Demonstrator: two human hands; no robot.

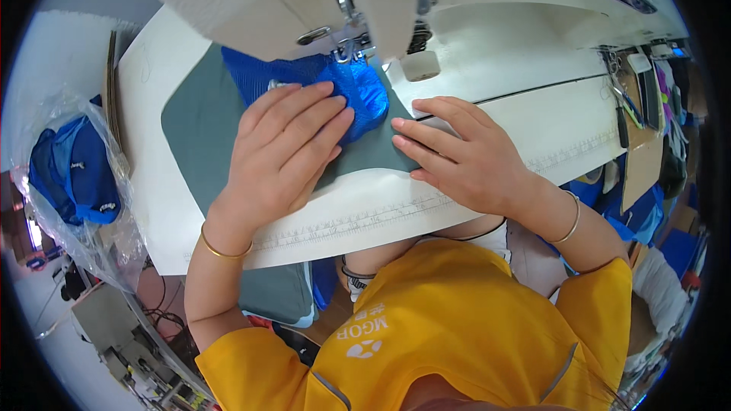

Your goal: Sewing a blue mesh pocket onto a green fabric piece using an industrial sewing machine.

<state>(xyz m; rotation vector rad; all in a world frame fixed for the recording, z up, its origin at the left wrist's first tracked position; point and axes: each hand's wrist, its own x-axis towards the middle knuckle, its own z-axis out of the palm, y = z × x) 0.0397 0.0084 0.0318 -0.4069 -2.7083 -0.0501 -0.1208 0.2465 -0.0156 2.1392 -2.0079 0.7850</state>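
A shiny blue fabric piece (371, 95) lies on a larger grey-green fabric panel (199, 123), its far edge at the presser foot (352, 49) of a white sewing machine (244, 0). My left hand (285, 148) rests flat over the blue piece, fingers stretched out and pointing away from me, covering part of it. To the right, my right hand (464, 152) lies with fingers spread, its fingertips at the right edge of the grey-green panel. Neither hand grips anything. The needle point itself is too small to make out.
A white table (533, 125) with a printed ruler along its near edge carries the machine. Left of it hangs a clear plastic bag (122, 205) beside blue fabric pieces (84, 171). Scissors (628, 99) and other small tools sit at the right end, above a cardboard piece (642, 171).
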